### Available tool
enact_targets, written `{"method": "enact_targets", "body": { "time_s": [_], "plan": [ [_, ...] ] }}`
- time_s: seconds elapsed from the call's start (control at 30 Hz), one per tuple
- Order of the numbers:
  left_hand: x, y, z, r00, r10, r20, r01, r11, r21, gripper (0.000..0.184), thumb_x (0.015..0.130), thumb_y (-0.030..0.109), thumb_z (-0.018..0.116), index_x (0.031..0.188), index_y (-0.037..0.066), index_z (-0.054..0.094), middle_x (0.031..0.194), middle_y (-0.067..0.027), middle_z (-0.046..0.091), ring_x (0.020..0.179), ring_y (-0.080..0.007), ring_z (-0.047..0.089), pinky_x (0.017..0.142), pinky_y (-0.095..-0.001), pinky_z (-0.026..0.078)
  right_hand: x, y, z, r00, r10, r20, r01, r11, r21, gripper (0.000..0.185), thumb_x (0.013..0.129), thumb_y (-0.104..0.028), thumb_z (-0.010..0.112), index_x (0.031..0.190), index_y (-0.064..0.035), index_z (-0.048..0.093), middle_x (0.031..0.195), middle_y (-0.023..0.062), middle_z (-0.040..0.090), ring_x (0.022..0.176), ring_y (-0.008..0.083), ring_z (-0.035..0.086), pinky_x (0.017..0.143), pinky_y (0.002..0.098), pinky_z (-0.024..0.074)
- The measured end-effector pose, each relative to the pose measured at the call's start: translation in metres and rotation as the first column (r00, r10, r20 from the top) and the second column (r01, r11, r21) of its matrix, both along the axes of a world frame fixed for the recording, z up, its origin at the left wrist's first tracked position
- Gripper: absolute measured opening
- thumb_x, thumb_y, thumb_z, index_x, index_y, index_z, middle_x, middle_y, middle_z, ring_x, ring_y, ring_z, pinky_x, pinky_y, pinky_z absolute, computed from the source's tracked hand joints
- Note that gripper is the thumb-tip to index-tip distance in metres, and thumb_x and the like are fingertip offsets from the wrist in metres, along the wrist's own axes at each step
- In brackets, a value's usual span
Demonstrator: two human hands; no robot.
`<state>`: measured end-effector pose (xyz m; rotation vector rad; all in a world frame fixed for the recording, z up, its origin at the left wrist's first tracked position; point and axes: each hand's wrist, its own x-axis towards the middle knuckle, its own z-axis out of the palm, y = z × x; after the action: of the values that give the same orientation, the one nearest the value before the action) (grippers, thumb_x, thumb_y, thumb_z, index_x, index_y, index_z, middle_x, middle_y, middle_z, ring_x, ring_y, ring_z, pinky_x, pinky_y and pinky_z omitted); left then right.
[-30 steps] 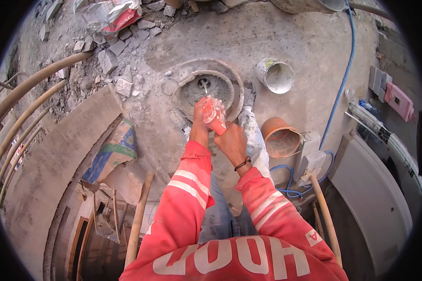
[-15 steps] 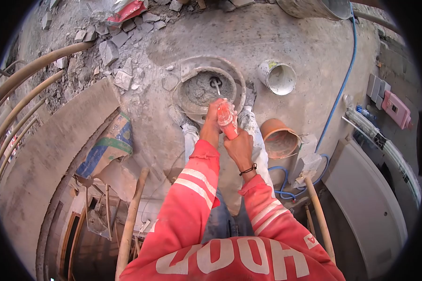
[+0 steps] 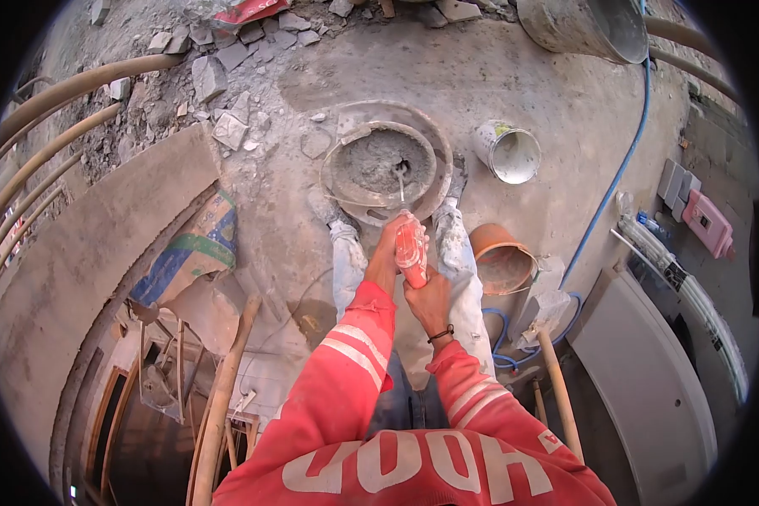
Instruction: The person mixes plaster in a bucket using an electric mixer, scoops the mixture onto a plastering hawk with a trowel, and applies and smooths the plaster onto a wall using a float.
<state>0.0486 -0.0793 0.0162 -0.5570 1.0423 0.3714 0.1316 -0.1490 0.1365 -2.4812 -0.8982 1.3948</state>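
A red power drill (image 3: 411, 251), smeared with pale grey, is gripped in both fists. My left hand (image 3: 385, 249) wraps the left side of its front part. My right hand (image 3: 431, 304) is closed round its rear end, where the handle is mostly hidden. From the drill, a mixing shaft (image 3: 401, 187) runs forward into wet grey mortar (image 3: 369, 165), and its lower end is sunk in the mix. The mortar fills a round bucket (image 3: 329, 179) standing on the floor between my feet, inside a wider ring-like rim (image 3: 440, 143).
To the right stand a white bucket (image 3: 514, 158) and an orange bucket (image 3: 491, 239). A blue hose (image 3: 613, 181) snakes along the right side. Broken rubble (image 3: 211, 78) lies front left, near a patterned sack (image 3: 198, 253). Wooden poles (image 3: 228, 396) rise close by me.
Both hands and the drill have drawn back toward me, and the shaft now enters the mortar nearer the bucket's close right side. The whole view has shifted slightly.
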Motion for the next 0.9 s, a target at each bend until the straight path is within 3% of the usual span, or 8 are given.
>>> {"method": "enact_targets", "body": {
  "time_s": [0.07,0.2,0.37,0.47,0.57,0.7,0.9],
  "plan": [
    [-0.013,-0.005,0.002,1.000,0.010,-0.006,-0.010,1.000,0.001,0.018,0.091,0.031,0.063,0.092,0.014,0.057,0.083,-0.0111,0.062,0.069,-0.0281,0.065,0.059,-0.0422,0.057,-0.011,0.001,0.006,0.999,0.039,0.003,-0.039,0.998,-0.049,0.026,0.072,-0.018,0.073,0.089,0.0006,0.069,0.079,0.0275,0.068,0.076,0.0449,0.067,0.068,0.0501,0.0533],
    [-0.040,-0.015,0.003,0.999,0.036,0.002,-0.035,0.999,-0.015,0.033,0.092,0.033,0.063,0.103,0.003,0.058,0.091,-0.0168,0.065,0.075,-0.0302,0.065,0.062,-0.0425,0.057,-0.028,-0.006,0.007,0.996,0.086,0.018,-0.085,0.996,-0.032,0.022,0.073,-0.018,0.070,0.086,-0.0008,0.067,0.076,0.0255,0.067,0.073,0.0445,0.067,0.064,0.0491,0.0519],
    [-0.064,-0.021,0.016,0.993,0.097,0.074,-0.101,0.994,0.052,0.033,0.092,0.034,0.061,0.105,0.003,0.058,0.094,-0.0186,0.064,0.075,-0.0287,0.065,0.064,-0.0416,0.056,-0.043,-0.001,0.011,0.970,0.241,0.036,-0.237,0.968,-0.081,0.023,0.073,-0.018,0.071,0.088,-0.0026,0.063,0.082,0.0227,0.069,0.073,0.0430,0.067,0.067,0.0504,0.0542],
    [-0.077,-0.032,0.009,0.966,0.208,0.151,-0.217,0.975,0.047,0.037,0.092,0.037,0.058,0.107,0.003,0.057,0.098,-0.0191,0.063,0.076,-0.0280,0.065,0.064,-0.0404,0.056,-0.051,-0.001,0.007,0.961,0.275,0.017,-0.274,0.960,-0.058,0.024,0.073,-0.016,0.068,0.091,-0.0022,0.060,0.087,0.0215,0.069,0.074,0.0426,0.067,0.067,0.0503,0.0548],
    [-0.090,-0.030,0.002,0.940,0.241,0.241,-0.249,0.968,0.004,0.042,0.091,0.038,0.058,0.112,0.002,0.056,0.105,-0.0198,0.062,0.080,-0.0271,0.064,0.071,-0.0404,0.056,-0.058,0.005,0.007,0.968,0.249,-0.037,-0.251,0.965,-0.075,0.023,0.074,-0.018,0.069,0.086,0.0000,0.063,0.085,0.0260,0.068,0.077,0.0448,0.066,0.068,0.0522,0.0532],
    [-0.103,-0.031,0.003,0.899,0.318,0.301,-0.342,0.939,0.030,0.042,0.091,0.037,0.058,0.119,0.007,0.053,0.111,-0.0224,0.056,0.087,-0.0278,0.060,0.075,-0.0425,0.054,-0.067,0.010,0.001,0.961,0.268,-0.073,-0.273,0.960,-0.065,0.023,0.076,-0.016,0.067,0.090,0.0017,0.062,0.088,0.0261,0.068,0.078,0.0455,0.066,0.069,0.0527,0.0534],
    [-0.108,-0.019,0.006,0.944,0.277,0.176,-0.296,0.951,0.092,0.040,0.091,0.037,0.057,0.120,0.009,0.053,0.111,-0.0248,0.057,0.086,-0.0296,0.061,0.075,-0.0420,0.054,-0.065,0.027,0.005,0.942,0.301,-0.146,-0.314,0.946,-0.076,0.025,0.076,-0.017,0.068,0.091,0.0022,0.063,0.088,0.0265,0.068,0.080,0.0453,0.067,0.071,0.0513,0.0541]
  ]
}}
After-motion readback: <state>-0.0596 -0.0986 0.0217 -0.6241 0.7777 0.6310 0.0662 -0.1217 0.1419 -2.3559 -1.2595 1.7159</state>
